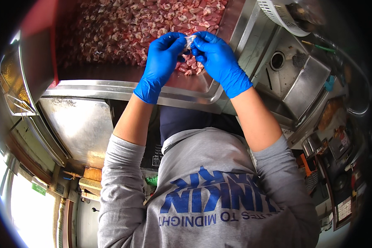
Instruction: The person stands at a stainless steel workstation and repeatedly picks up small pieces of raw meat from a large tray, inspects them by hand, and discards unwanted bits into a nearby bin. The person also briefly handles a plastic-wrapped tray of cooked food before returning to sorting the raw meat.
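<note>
My left hand (161, 63), in a blue disposable glove, pinches one side of a small whitish piece of raw meat (189, 40). My right hand (218, 60), gloved the same way, grips the piece's other side with thumb and fingers. Both hands hold it just above the steel worktop. Behind them spreads a thick layer of raw offal (136, 34), dark red with pale fat, which looks like poultry hearts. A smaller heap of pieces (189, 65) lies below and between my hands, partly hidden by them.
The stainless steel worktop has a raised rim (186, 93) in front of me. A red sheet or panel (53, 46) stands at the left. To the right are a steel sink (303, 83) with a drain (277, 60), a white plastic basket (272, 15) and a green hose (321, 47).
</note>
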Motion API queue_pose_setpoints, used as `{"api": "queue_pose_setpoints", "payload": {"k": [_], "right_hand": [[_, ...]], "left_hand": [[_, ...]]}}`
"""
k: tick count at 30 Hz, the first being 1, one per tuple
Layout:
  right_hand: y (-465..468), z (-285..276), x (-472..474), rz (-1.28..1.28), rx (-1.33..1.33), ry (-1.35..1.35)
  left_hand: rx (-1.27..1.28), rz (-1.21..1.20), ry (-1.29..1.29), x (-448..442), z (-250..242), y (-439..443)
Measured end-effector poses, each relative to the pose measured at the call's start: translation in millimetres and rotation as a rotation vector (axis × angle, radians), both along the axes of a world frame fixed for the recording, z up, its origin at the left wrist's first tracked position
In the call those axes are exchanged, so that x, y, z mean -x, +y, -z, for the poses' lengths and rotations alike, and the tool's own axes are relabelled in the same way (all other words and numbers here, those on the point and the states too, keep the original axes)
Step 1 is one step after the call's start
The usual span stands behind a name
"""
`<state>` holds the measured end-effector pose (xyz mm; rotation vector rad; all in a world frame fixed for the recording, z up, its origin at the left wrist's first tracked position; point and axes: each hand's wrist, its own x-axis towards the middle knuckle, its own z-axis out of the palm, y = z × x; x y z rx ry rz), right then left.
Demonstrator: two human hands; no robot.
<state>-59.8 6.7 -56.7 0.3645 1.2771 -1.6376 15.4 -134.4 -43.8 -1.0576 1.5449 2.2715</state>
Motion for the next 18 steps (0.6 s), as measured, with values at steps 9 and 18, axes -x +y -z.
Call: {"api": "queue_pose_setpoints", "payload": {"k": [9, 18], "right_hand": [[3, 6, -6, 0.064, 0.057, 0.001], [-1, 1, -5, 0.174, 0.058, 0.005]], "left_hand": [[0.587, 0.228, 0.135, -2, 18, 10], [0.178, 0.006, -0.031, 9, -2, 10]]}}
